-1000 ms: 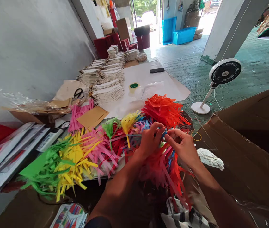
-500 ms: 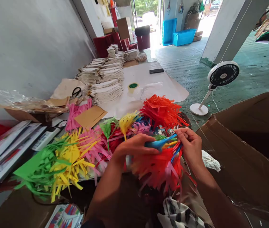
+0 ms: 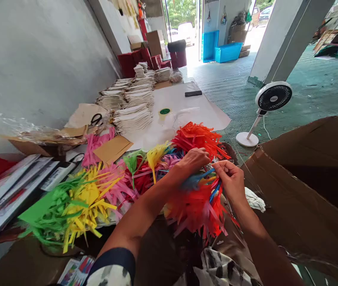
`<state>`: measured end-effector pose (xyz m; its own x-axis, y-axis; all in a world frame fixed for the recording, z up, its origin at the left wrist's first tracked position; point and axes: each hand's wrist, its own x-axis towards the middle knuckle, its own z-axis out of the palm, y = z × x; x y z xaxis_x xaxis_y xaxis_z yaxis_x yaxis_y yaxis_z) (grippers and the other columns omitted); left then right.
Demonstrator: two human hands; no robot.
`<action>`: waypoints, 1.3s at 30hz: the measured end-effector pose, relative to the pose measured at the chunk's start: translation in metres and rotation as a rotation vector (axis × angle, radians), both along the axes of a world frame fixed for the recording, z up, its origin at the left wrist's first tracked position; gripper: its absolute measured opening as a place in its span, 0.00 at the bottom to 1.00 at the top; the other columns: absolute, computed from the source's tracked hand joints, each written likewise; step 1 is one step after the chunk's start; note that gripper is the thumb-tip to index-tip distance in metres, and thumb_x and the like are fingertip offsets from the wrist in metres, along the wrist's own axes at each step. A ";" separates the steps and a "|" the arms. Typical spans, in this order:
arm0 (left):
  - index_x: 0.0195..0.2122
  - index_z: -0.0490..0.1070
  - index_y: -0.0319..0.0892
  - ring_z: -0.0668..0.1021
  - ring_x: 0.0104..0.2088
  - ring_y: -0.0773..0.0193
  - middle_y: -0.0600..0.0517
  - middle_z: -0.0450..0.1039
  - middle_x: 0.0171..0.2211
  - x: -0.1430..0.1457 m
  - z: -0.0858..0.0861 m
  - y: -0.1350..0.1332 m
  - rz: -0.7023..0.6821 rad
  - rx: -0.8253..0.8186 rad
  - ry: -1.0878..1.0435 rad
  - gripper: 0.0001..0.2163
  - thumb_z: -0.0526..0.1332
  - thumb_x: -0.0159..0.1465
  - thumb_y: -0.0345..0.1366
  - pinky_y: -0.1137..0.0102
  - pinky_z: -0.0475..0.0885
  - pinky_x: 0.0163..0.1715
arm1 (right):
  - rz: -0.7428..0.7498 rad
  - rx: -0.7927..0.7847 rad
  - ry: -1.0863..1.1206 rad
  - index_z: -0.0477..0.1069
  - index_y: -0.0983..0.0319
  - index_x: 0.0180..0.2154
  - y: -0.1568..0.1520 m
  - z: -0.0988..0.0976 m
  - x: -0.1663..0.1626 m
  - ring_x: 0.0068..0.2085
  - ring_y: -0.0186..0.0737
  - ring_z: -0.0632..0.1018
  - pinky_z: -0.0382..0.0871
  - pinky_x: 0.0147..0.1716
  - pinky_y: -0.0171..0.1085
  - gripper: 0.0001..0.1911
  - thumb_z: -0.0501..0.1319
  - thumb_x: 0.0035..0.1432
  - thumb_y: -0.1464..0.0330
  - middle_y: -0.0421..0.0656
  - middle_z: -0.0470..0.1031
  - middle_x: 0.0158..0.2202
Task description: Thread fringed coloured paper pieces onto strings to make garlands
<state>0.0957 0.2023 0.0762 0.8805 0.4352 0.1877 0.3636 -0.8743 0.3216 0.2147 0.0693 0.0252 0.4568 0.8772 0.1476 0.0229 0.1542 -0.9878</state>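
My right hand (image 3: 230,178) pinches the twisted tops of a bunch of paper tassels (image 3: 200,208), mostly red with blue, orange and pink strips. The bunch hangs down over my lap and its left side is blurred. Close beside it, at the top of the bunch, my left hand (image 3: 196,159) is closed with its fingers curled; what they hold is hidden. Just beyond my hands lies a pile of red fringed paper (image 3: 200,137). To the left are a yellow tassel (image 3: 156,155) and a green tassel (image 3: 132,162).
Yellow fringed paper (image 3: 89,194) and green fringed paper (image 3: 52,210) lie at the left. Farther back are stacked white bundles (image 3: 134,117), a tape roll (image 3: 165,112), black scissors (image 3: 96,119) and a phone-like black object (image 3: 193,93). A cardboard box (image 3: 300,167) and fan (image 3: 273,97) stand right.
My left hand has moved up from the blue strips to beside my right fingertips, now curled. My right hand keeps its pinch. The view has shifted slightly.
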 end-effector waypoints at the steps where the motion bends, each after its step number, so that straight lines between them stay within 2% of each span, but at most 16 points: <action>1: 0.21 0.75 0.41 0.78 0.33 0.60 0.47 0.78 0.25 0.001 -0.003 0.003 0.002 0.008 -0.003 0.13 0.69 0.58 0.20 0.69 0.70 0.33 | -0.007 0.002 -0.001 0.79 0.61 0.31 0.000 -0.001 0.001 0.25 0.32 0.62 0.54 0.25 0.35 0.17 0.70 0.59 0.54 0.35 0.65 0.22; 3: 0.28 0.79 0.41 0.79 0.37 0.60 0.47 0.81 0.31 -0.006 0.001 0.005 0.044 0.017 -0.106 0.09 0.66 0.65 0.25 0.68 0.72 0.39 | -0.022 0.004 0.003 0.79 0.61 0.31 0.000 -0.001 0.004 0.25 0.32 0.62 0.54 0.25 0.35 0.17 0.71 0.59 0.54 0.35 0.65 0.22; 5: 0.37 0.81 0.42 0.80 0.37 0.63 0.47 0.83 0.38 -0.021 0.012 0.001 0.168 -0.056 -0.394 0.06 0.65 0.70 0.33 0.69 0.73 0.40 | -0.034 0.004 0.013 0.80 0.61 0.32 0.000 -0.001 0.006 0.25 0.32 0.63 0.54 0.25 0.35 0.17 0.70 0.60 0.53 0.35 0.66 0.22; 8: 0.45 0.80 0.44 0.75 0.25 0.69 0.50 0.84 0.37 -0.048 0.029 -0.015 0.349 -0.295 -0.886 0.10 0.64 0.72 0.43 0.73 0.70 0.27 | -0.033 0.004 0.022 0.80 0.62 0.32 0.000 0.001 0.007 0.25 0.32 0.64 0.55 0.25 0.35 0.18 0.71 0.59 0.53 0.36 0.68 0.22; 10: 0.45 0.81 0.45 0.74 0.23 0.71 0.52 0.84 0.35 -0.062 0.033 -0.028 0.382 -0.372 -0.983 0.11 0.66 0.70 0.45 0.74 0.68 0.24 | -0.028 0.010 0.018 0.80 0.62 0.32 -0.001 0.003 0.005 0.25 0.32 0.64 0.55 0.25 0.35 0.18 0.71 0.59 0.53 0.36 0.68 0.22; 12: 0.45 0.82 0.45 0.74 0.23 0.71 0.52 0.84 0.34 -0.069 0.026 -0.038 0.410 -0.406 -0.951 0.12 0.67 0.69 0.46 0.75 0.67 0.24 | -0.026 0.021 0.000 0.80 0.62 0.32 -0.001 0.005 0.002 0.24 0.32 0.64 0.56 0.25 0.35 0.17 0.71 0.59 0.53 0.36 0.68 0.22; 14: 0.43 0.84 0.44 0.76 0.25 0.70 0.52 0.84 0.34 -0.068 0.012 -0.042 0.439 -0.440 -0.856 0.12 0.66 0.69 0.46 0.74 0.68 0.26 | -0.028 0.025 -0.022 0.80 0.62 0.32 -0.001 0.006 -0.002 0.24 0.32 0.64 0.56 0.25 0.35 0.17 0.71 0.59 0.54 0.36 0.69 0.22; 17: 0.40 0.86 0.42 0.81 0.33 0.65 0.50 0.85 0.35 -0.060 -0.013 -0.043 0.438 -0.483 -0.720 0.14 0.64 0.71 0.45 0.72 0.73 0.35 | -0.028 0.017 -0.042 0.81 0.62 0.34 0.002 0.006 -0.007 0.26 0.33 0.67 0.59 0.27 0.35 0.17 0.70 0.60 0.53 0.38 0.72 0.24; 19: 0.42 0.86 0.43 0.82 0.37 0.62 0.49 0.85 0.37 -0.055 -0.026 -0.044 0.405 -0.520 -0.690 0.12 0.65 0.69 0.44 0.70 0.75 0.40 | -0.035 0.006 -0.063 0.82 0.62 0.35 0.006 0.005 -0.010 0.26 0.33 0.67 0.59 0.27 0.35 0.17 0.70 0.61 0.53 0.38 0.73 0.25; 21: 0.45 0.85 0.43 0.82 0.34 0.63 0.49 0.85 0.36 -0.052 -0.033 -0.047 0.383 -0.596 -0.702 0.12 0.67 0.67 0.44 0.70 0.76 0.37 | -0.044 -0.005 -0.086 0.82 0.62 0.36 0.009 0.005 -0.012 0.26 0.33 0.66 0.58 0.27 0.36 0.18 0.69 0.62 0.53 0.38 0.73 0.25; 26: 0.42 0.84 0.41 0.79 0.25 0.67 0.52 0.82 0.29 -0.053 -0.035 -0.052 0.434 -0.800 -0.758 0.15 0.73 0.60 0.45 0.73 0.73 0.27 | -0.018 -0.004 -0.070 0.81 0.62 0.36 0.014 0.002 -0.017 0.27 0.34 0.68 0.59 0.28 0.36 0.18 0.69 0.62 0.52 0.38 0.74 0.26; 34: 0.39 0.85 0.41 0.78 0.24 0.68 0.53 0.80 0.26 -0.054 -0.038 -0.052 0.405 -0.818 -0.780 0.14 0.74 0.60 0.47 0.74 0.72 0.26 | -0.024 -0.019 -0.067 0.82 0.62 0.37 0.014 0.005 -0.021 0.27 0.35 0.70 0.61 0.28 0.36 0.18 0.71 0.60 0.53 0.39 0.75 0.25; 39: 0.41 0.85 0.41 0.78 0.25 0.68 0.51 0.83 0.30 -0.056 -0.041 -0.052 0.390 -0.756 -0.773 0.14 0.73 0.61 0.46 0.74 0.71 0.27 | 0.011 -0.025 -0.077 0.81 0.62 0.35 0.015 0.009 -0.022 0.25 0.34 0.69 0.60 0.26 0.35 0.18 0.69 0.61 0.53 0.38 0.74 0.24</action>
<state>0.0394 0.1505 0.0355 0.4247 0.8843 0.1939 0.0444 -0.2343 0.9712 0.1923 0.0842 0.0341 0.4351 0.8860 0.1602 0.0975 0.1306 -0.9866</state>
